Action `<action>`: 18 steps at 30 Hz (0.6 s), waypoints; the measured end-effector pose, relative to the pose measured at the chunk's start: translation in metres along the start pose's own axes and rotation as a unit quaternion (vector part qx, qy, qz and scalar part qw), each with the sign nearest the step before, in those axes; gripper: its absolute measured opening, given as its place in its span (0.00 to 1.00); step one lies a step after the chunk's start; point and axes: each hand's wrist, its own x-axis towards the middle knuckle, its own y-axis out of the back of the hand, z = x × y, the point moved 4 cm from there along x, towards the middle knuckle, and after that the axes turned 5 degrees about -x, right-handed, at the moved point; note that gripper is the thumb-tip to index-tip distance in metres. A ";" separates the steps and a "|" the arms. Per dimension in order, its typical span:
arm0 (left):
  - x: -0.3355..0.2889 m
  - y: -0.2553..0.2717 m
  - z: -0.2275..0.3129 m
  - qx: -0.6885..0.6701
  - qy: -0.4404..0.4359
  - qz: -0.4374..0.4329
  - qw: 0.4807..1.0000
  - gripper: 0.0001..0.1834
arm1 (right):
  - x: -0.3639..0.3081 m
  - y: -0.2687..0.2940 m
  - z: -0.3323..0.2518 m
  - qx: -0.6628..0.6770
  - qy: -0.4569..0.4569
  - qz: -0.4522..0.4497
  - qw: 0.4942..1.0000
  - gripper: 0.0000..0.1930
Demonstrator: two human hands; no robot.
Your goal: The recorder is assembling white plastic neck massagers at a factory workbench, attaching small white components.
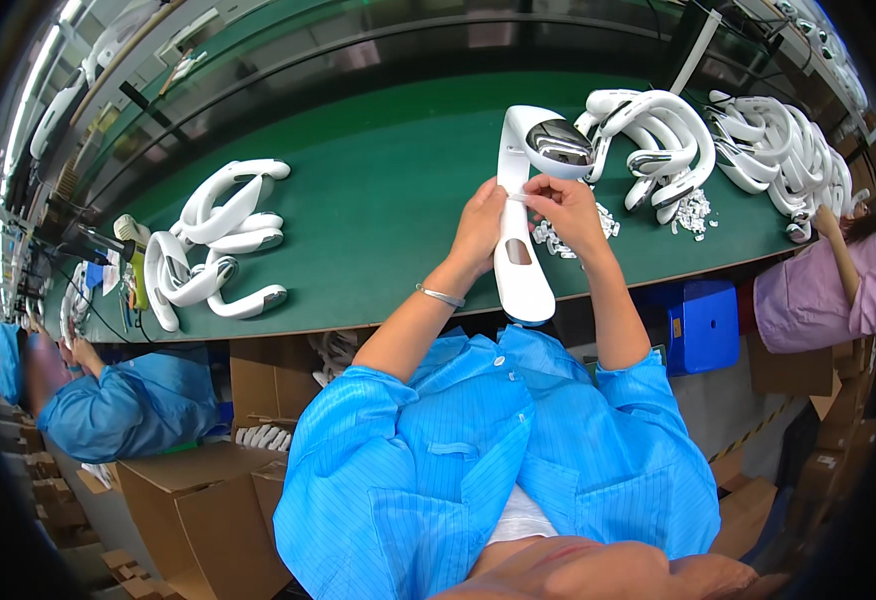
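Observation:
A white curved neckband-shaped device (525,288) with a shiny mirror-like oval at its far end stands in front of me over the table edge. My left hand (478,228) is closed round the left side of its middle. From the other side, my right hand (570,212) pinches at the same spot, thumb and forefinger together; what lies between these fingertips is too small to make out. Beside and beyond my right hand are small white parts (693,212), scattered in two heaps. Similar white curved devices (655,125) are piled at the right, and several more (226,222) lie at the left.
The green tabletop (378,230) runs across in front of me. A person in blue (138,400) works at the left, another in pink (823,285) at the right. Below the table are a blue plastic stool or bin (706,325) and an open cardboard box (203,510).

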 end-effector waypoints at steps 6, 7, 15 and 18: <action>0.005 0.003 0.000 -0.012 0.071 -0.012 0.997 0.17 | 0.005 0.005 0.017 0.124 -0.075 0.003 0.989 0.08; 0.006 0.007 -0.001 -0.060 0.105 -0.048 0.991 0.17 | 0.005 0.006 0.019 0.143 -0.083 0.011 0.986 0.08; 0.025 0.036 -0.003 -0.158 0.152 0.041 0.975 0.15 | 0.006 0.009 0.028 0.223 -0.108 0.061 0.967 0.10; 0.023 0.044 -0.006 -0.142 0.169 0.069 0.973 0.17 | 0.006 0.007 0.032 0.261 -0.112 0.047 0.958 0.10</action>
